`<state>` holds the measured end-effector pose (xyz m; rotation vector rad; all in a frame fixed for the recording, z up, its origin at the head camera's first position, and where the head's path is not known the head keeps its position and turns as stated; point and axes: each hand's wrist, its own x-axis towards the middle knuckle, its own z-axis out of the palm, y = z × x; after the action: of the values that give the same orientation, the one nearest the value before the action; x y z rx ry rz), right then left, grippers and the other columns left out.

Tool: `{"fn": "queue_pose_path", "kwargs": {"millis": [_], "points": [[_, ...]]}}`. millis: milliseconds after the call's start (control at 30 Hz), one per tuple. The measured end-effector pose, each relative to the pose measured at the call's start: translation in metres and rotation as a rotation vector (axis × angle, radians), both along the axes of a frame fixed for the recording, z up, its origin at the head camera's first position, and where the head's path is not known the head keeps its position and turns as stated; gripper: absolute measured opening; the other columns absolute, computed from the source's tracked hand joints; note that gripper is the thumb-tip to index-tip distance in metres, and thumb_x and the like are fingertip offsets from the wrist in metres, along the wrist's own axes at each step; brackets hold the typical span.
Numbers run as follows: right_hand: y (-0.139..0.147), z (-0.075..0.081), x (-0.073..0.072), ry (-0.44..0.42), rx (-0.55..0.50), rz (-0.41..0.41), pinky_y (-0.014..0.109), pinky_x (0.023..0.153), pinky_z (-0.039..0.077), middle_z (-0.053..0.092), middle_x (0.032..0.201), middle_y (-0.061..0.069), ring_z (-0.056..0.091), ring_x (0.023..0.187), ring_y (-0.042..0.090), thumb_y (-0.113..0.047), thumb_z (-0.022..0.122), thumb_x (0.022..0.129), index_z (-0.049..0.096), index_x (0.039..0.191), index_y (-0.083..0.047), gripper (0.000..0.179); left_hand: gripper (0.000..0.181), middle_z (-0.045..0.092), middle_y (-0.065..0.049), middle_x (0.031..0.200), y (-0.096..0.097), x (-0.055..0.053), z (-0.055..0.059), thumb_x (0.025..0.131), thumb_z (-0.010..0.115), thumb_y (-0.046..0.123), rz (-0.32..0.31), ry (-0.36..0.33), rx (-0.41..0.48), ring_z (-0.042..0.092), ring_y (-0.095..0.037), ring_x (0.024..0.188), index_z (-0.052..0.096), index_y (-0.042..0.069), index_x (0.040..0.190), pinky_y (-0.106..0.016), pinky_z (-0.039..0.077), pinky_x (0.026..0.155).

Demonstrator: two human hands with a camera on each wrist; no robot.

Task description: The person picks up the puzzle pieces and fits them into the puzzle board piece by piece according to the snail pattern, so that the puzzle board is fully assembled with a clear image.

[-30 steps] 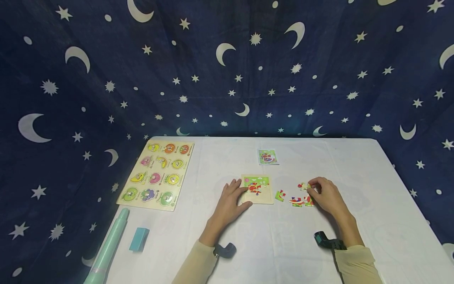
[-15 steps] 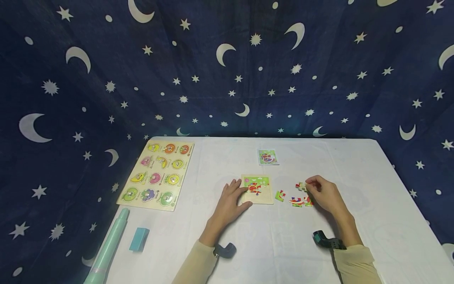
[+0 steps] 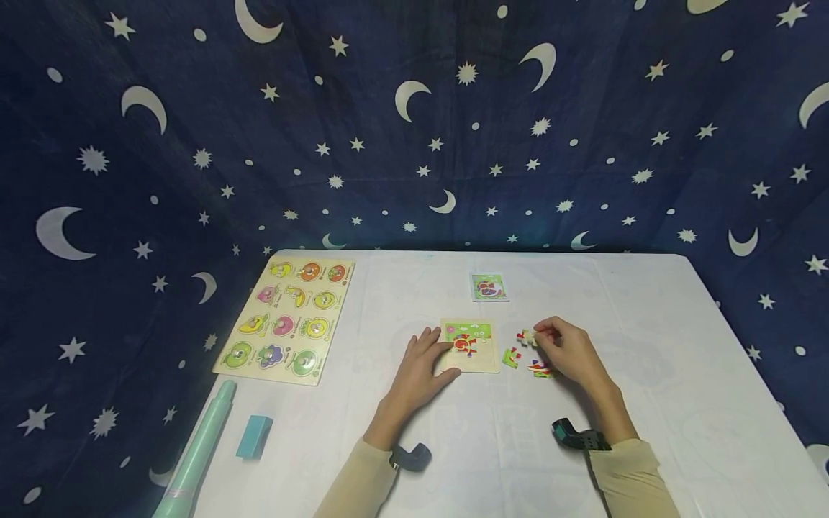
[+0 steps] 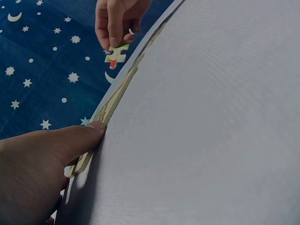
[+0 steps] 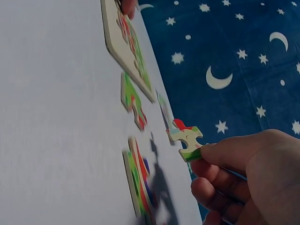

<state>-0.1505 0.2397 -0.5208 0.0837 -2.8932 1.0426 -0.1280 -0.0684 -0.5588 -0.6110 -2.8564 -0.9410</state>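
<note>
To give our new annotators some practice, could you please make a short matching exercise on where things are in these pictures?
1. Left hand
2. Right hand
3. Blue block
4. Fruit board

A. Just right of the green roll
B. Pinching a puzzle piece
C. At the table's far left corner
D. Touching the puzzle tray

Pairs: 1-D, 2-B, 3-A, 4-C

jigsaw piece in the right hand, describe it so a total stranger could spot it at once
On the white-covered table, find the small square wooden puzzle board the left hand touches, then go right to the right hand. It pinches the jigsaw piece: cream with a red tab and a green corner. Unlike the loose pieces nearby, this one is held off the table.
</note>
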Motion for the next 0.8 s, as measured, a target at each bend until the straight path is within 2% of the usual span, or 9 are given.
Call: {"fn": "queue_pose_path", "kwargs": {"millis": [467, 800], "points": [[-0.037, -0.002, -0.007, -0.007, -0.046, 0.096, 0.026, 0.067, 0.045, 0.065, 0.085, 0.002, 0.054, 0.075, 0.015, -0.013, 0.064, 0.096, 0.068, 0.108, -0.006, 0.014, 0.053, 0.048, -0.016, 0.154, -0.001, 0.000, 0.000, 0.090, 0.070, 0.046, -0.002, -0.009, 0.006, 0.036, -0.034, 0.149, 0.064, 0.014, 0.132, -0.051, 0.022, 0.127], [-0.054, -0.007, -0.008, 0.045, -0.066, 0.177, 0.023, 0.063, 0.043, 0.065, 0.081, 0.000, 0.051, 0.071, 0.011, -0.009, 0.067, 0.094, 0.069, 0.103, -0.006, 0.010, 0.053, 0.047, -0.015, 0.154, 0.000, 0.000, 0.000, 0.090, 0.070, 0.046, -0.004, -0.012, 0.001, 0.036, -0.034, 0.149, 0.063, 0.015, 0.132, -0.052, 0.022, 0.127]]}}
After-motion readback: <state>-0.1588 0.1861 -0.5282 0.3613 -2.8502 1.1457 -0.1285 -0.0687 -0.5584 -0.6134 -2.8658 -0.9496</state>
